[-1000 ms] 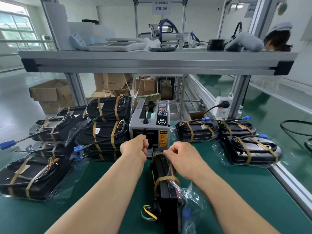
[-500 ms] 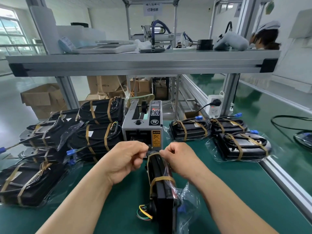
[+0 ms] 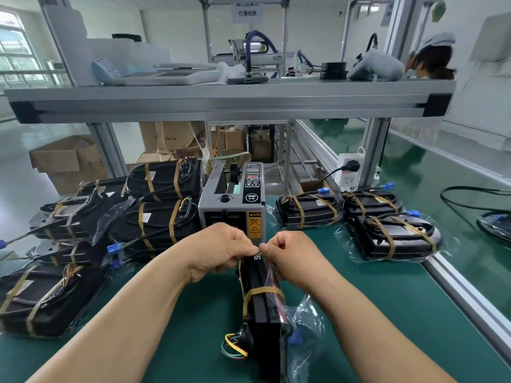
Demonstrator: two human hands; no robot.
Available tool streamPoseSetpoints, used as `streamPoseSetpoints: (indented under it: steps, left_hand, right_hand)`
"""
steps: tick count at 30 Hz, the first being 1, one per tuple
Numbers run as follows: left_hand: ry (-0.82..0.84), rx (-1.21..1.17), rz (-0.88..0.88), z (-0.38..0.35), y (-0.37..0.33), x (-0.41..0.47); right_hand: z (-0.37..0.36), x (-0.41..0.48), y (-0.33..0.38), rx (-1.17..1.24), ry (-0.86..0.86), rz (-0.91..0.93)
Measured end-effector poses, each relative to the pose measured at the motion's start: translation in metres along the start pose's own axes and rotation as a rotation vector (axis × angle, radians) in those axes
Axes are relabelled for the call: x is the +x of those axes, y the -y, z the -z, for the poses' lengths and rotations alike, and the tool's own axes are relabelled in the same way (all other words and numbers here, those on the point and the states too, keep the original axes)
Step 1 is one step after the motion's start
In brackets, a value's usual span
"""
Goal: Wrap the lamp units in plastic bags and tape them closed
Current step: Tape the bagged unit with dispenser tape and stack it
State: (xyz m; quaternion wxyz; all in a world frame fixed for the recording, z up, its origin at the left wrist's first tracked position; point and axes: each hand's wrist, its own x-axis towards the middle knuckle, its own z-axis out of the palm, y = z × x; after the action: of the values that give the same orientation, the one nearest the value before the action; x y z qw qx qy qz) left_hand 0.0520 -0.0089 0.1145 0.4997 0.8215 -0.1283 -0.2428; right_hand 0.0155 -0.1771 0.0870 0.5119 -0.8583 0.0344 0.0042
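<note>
Together, the left hand (image 3: 221, 248) and right hand (image 3: 290, 255) met fingertip to fingertip, both curled and pinching a small shiny strip (image 3: 257, 254) (tape or a fold of bag, too small to tell) at the far top end of the lamp unit (image 3: 262, 308). That black unit stood on edge on the green table (image 3: 387, 313), banded with brown tape, its plastic bag (image 3: 307, 327) loose at the near end beside coloured wires (image 3: 233, 346). Just beyond the hands sat the grey tape dispenser (image 3: 232, 200). Wrapped units (image 3: 160, 217) were stacked to its left, with more wrapped ones (image 3: 392, 236) lying to its right.
</note>
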Motion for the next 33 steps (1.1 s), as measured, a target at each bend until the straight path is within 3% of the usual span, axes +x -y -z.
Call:
streamPoseSetpoints:
  steps: [16, 22, 27, 33]
  left_hand:
    - [-0.036, 0.044, -0.018, 0.001, 0.007, 0.006]
    - [-0.220, 0.074, -0.047, -0.009, 0.016, 0.008]
    - [-0.371, -0.092, -0.047, -0.027, 0.028, 0.010]
    - [-0.205, -0.338, 0.012, -0.029, 0.031, 0.004]
  right_hand:
    - [-0.004, -0.001, 0.001, 0.024, 0.008, 0.017]
    - [-0.004, 0.001, 0.000, 0.043, 0.014, 0.010]
    - [-0.001, 0.001, -0.002, 0.043, -0.003, -0.006]
    - [0.001, -0.002, -0.007, 0.067, -0.006, -0.026]
